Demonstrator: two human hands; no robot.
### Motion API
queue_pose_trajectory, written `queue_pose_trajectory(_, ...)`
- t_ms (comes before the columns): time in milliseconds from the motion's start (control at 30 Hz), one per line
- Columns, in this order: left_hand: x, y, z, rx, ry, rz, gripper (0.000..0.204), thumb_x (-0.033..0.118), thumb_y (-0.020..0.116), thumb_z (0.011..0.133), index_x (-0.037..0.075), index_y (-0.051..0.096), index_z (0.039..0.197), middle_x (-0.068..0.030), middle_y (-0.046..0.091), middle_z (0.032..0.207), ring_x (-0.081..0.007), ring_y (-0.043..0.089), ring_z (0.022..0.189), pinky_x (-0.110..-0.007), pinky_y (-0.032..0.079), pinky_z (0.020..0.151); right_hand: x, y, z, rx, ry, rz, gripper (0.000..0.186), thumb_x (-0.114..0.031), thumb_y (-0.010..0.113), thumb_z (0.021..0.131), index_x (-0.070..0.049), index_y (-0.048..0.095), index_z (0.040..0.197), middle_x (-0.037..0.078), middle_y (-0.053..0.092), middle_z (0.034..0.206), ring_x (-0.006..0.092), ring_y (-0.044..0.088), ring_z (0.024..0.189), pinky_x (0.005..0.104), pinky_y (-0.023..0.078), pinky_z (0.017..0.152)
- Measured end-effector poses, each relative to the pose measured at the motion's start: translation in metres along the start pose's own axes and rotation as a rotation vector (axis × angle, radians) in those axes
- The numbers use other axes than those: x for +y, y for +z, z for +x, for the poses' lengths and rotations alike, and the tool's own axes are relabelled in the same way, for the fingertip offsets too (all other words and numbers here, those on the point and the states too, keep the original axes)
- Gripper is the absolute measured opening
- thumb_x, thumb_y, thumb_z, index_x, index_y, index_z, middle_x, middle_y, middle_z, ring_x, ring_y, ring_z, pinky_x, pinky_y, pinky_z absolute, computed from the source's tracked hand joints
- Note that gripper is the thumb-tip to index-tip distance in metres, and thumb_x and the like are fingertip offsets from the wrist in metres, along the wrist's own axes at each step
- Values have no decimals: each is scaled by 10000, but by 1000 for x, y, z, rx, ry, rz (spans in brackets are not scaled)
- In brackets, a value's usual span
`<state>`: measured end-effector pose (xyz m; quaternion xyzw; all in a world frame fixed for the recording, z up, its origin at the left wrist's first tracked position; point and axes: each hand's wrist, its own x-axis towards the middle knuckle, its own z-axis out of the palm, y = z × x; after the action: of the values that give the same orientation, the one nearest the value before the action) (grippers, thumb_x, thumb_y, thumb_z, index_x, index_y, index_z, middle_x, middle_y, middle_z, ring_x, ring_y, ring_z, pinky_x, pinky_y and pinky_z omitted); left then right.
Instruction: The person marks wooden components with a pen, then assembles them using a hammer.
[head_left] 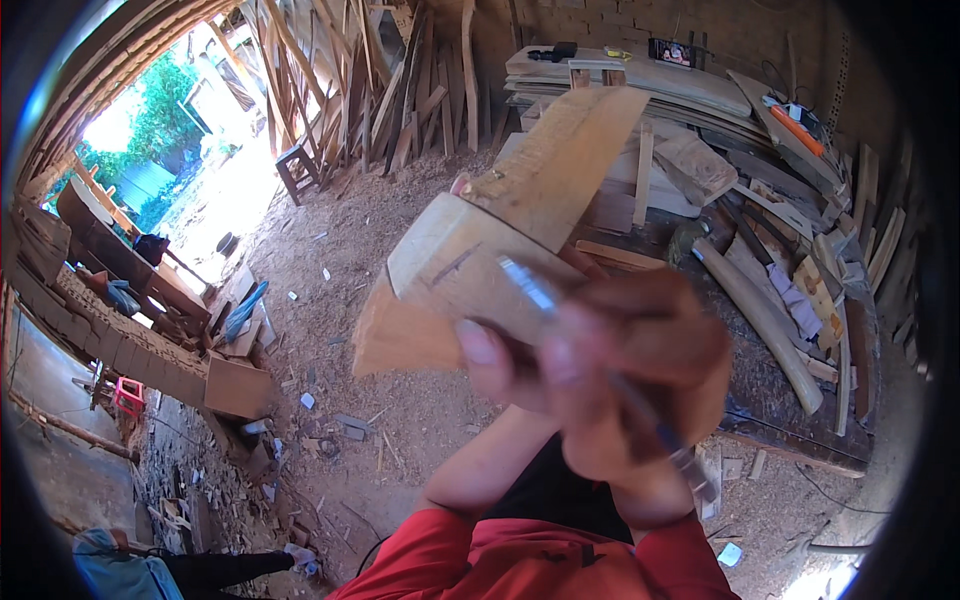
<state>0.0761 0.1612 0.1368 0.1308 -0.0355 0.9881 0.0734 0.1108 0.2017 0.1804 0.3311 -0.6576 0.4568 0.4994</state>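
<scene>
Where the two hands meet near the middle of the view, a pale wooden piece (480, 265) is held up close to the camera, well above the sawdust-covered floor (330, 250). It is made of a thick block with a long flat board (565, 160) rising from it toward the upper right. The left hand (500, 365) is closed under the block, its thumb pressed against the lower face. The right hand (640, 370) is curled in front of it, and a slim pen (610, 375) with a metallic tip is pinched between its fingers, the tip laid against the block's face. Both hands are blurred, so the exact finger placement cannot be told.

Much of the workbench (780, 400) on the right is hidden by the raised piece and the hands. On the visible part of that bench a long rounded wooden pole (760, 320) and offcuts are seen, and stacked flat boards (640, 80) are piled behind it. Thin slats (370, 90) are leaned against the back wall, with a small stool (297, 170) set just beside them. At the left, a brick stack (120, 340) and a pink crate (128, 396) are seen near the open doorway. Red sleeves (520, 560) enter from the lower edge.
</scene>
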Motion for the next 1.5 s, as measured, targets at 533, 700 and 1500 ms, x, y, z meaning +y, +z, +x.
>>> queue_pose_trajectory(533, -20, 43, 4, -152, -586, -807, 181, -29, 724, 693, 99, 603, 740, -11, 686, 819, -59, 640, 747, -169, 469, 657, 7, -38, 20, 67, -152, -184, 210, -57, 704, 814, -13, 558, 958, 123, 632, 804, 128, 566, 670, 248, 458, 652)
queue_pose_trajectory(700, -27, 52, 4, -156, -729, -965, 183, -47, 721, 690, 100, 614, 702, -6, 691, 799, -51, 639, 735, -162, 467, 641, 27, -32, 17, 246, -148, -163, 208, -26, 707, 793, 1, 568, 945, 140, 646, 824, 149, 588, 692, 257, 473, 665)
queue_pose_trajectory(1500, -30, 59, -1, -108, -826, -939, 235, 24, 735, 734, 164, 599, 603, 77, 662, 723, 19, 569, 643, -121, 428, 582, 26, -39, 20, 19, -354, -244, 174, 27, 673, 790, 9, 580, 936, 161, 657, 810, 156, 594, 662, 277, 490, 643)
